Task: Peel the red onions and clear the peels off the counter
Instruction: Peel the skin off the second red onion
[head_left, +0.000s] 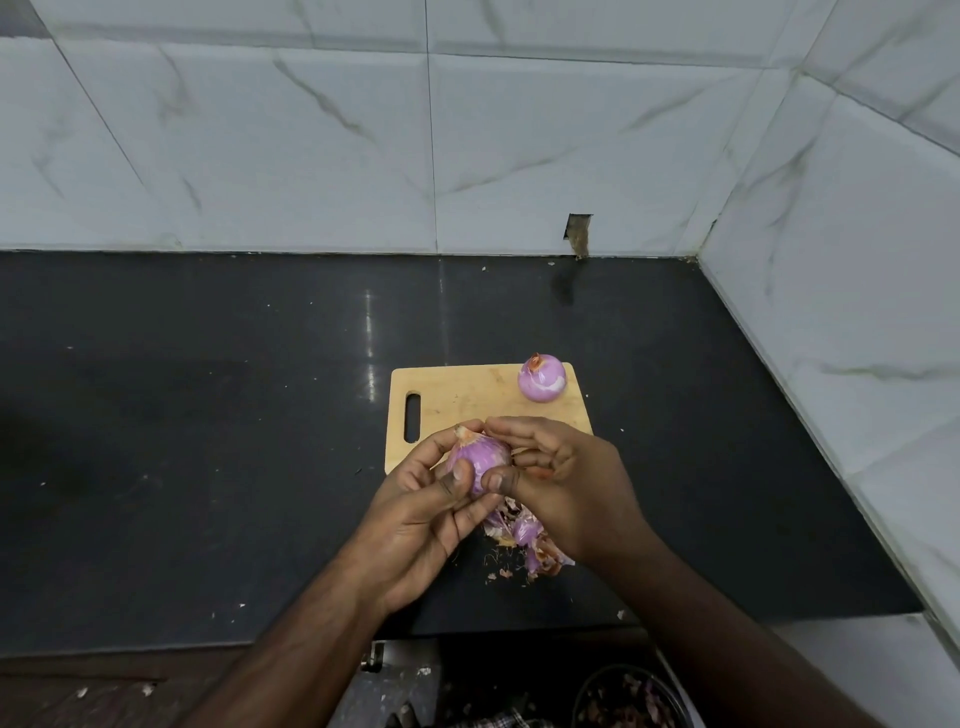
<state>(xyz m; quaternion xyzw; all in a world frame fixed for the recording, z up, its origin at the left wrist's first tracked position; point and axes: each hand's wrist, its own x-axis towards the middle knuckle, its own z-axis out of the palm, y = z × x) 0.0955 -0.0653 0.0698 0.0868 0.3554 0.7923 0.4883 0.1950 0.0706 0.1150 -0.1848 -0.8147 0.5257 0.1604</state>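
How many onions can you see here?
2. One onion sits on the far right corner of the cutting board; the other onion is held between the left hand and right hand. None visibly hidden.

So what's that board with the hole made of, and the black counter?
The cutting board looks like wood or bamboo: pale tan, matte, with faint grain lines. The counter looks like polished dark stone, maybe granite: it is glossy and mirrors a streak of light. I cannot be sure of either from looks alone.
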